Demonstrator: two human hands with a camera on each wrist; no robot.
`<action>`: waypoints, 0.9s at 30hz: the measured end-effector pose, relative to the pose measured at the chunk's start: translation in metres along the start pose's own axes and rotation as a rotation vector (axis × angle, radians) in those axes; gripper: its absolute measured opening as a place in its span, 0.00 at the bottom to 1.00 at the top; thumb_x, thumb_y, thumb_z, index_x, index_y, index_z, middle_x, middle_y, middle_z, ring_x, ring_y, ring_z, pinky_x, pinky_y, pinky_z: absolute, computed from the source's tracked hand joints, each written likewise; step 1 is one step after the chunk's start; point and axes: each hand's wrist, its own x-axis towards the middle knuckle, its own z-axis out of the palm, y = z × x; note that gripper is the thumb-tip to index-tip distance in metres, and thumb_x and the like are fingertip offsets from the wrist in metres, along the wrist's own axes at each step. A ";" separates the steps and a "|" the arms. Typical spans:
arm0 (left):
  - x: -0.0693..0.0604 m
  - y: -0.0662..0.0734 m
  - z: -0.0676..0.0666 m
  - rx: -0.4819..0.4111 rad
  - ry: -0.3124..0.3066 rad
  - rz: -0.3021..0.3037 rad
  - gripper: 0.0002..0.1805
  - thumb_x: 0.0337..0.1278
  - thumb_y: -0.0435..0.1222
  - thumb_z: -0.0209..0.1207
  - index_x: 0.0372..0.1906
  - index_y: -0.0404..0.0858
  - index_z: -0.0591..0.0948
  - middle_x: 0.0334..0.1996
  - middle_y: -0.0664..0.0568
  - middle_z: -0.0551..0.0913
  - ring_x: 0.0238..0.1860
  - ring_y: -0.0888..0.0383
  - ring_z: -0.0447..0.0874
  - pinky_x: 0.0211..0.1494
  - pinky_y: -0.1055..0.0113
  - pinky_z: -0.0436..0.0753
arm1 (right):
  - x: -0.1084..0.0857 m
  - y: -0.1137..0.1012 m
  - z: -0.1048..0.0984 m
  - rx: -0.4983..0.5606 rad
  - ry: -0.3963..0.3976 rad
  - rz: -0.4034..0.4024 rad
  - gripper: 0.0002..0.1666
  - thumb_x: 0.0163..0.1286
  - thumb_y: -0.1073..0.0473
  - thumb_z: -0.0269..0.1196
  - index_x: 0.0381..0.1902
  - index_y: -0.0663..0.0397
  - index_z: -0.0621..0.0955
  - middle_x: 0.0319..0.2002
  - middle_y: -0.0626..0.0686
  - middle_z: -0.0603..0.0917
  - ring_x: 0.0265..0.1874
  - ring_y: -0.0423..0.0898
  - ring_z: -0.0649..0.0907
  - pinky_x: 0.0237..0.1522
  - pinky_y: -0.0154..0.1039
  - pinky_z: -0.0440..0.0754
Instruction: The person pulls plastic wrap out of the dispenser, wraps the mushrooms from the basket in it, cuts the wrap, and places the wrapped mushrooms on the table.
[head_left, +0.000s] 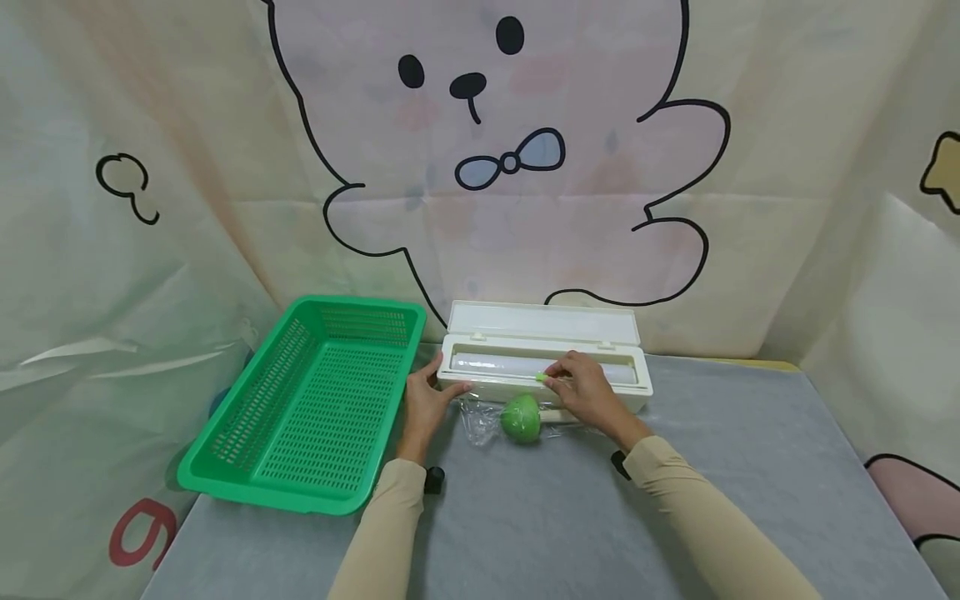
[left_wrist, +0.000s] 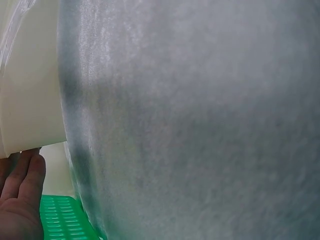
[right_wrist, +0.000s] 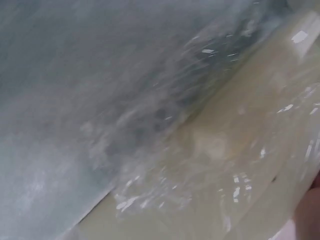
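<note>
A white cling film dispenser [head_left: 495, 388] stands at the back of the table with its lid [head_left: 543, 322] raised, a roll of film [head_left: 495, 364] inside. My left hand [head_left: 426, 408] holds its left end, thumb along the front and fingers at the side. In the left wrist view those fingers [left_wrist: 31, 182] touch the dispenser's end. With thumb and fingertips, my right hand [head_left: 588, 392] pinches the small green slider [head_left: 541, 377] on the front edge. Just in front lies a film-wrapped object with a rounded green head [head_left: 521, 419] and a pale stem [head_left: 557, 416], partly behind the right hand.
A green perforated plastic basket [head_left: 315, 425] sits to the left, close to my left forearm. Grey cloth [head_left: 525, 525] covers the table. Behind it hangs a printed curtain [head_left: 600, 200]. Loose clear film [head_left: 480, 423] lies crumpled before the dispenser.
</note>
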 end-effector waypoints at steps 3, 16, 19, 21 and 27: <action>0.000 0.000 0.000 0.000 -0.012 0.002 0.45 0.45 0.30 0.77 0.70 0.26 0.69 0.69 0.36 0.71 0.68 0.44 0.73 0.64 0.53 0.77 | -0.001 -0.003 0.000 -0.002 0.021 0.025 0.05 0.66 0.65 0.71 0.37 0.62 0.87 0.36 0.53 0.82 0.40 0.55 0.83 0.46 0.54 0.82; 0.000 0.002 -0.004 0.001 -0.003 -0.020 0.45 0.46 0.31 0.77 0.70 0.26 0.69 0.69 0.37 0.70 0.68 0.44 0.72 0.64 0.52 0.77 | 0.002 -0.009 0.008 0.058 0.131 0.078 0.07 0.60 0.64 0.76 0.33 0.62 0.89 0.35 0.54 0.86 0.38 0.53 0.85 0.43 0.52 0.82; 0.001 0.001 -0.005 -0.013 0.003 -0.013 0.44 0.46 0.30 0.77 0.70 0.25 0.68 0.69 0.36 0.70 0.69 0.43 0.72 0.64 0.51 0.77 | 0.003 -0.010 0.009 0.064 0.135 0.074 0.06 0.59 0.65 0.76 0.33 0.63 0.89 0.36 0.55 0.86 0.39 0.55 0.85 0.44 0.54 0.82; 0.000 0.001 -0.005 -0.019 0.006 -0.014 0.44 0.45 0.30 0.77 0.69 0.25 0.68 0.69 0.36 0.70 0.69 0.43 0.71 0.64 0.51 0.77 | 0.003 -0.010 0.009 0.069 0.121 0.089 0.06 0.60 0.65 0.75 0.33 0.63 0.89 0.36 0.55 0.86 0.39 0.55 0.85 0.44 0.54 0.83; -0.001 0.003 -0.003 -0.008 -0.008 -0.023 0.44 0.46 0.31 0.77 0.70 0.26 0.69 0.69 0.36 0.70 0.70 0.43 0.70 0.66 0.51 0.76 | 0.003 -0.010 0.004 0.079 0.071 0.183 0.04 0.63 0.65 0.73 0.34 0.63 0.89 0.38 0.56 0.86 0.43 0.58 0.85 0.47 0.56 0.83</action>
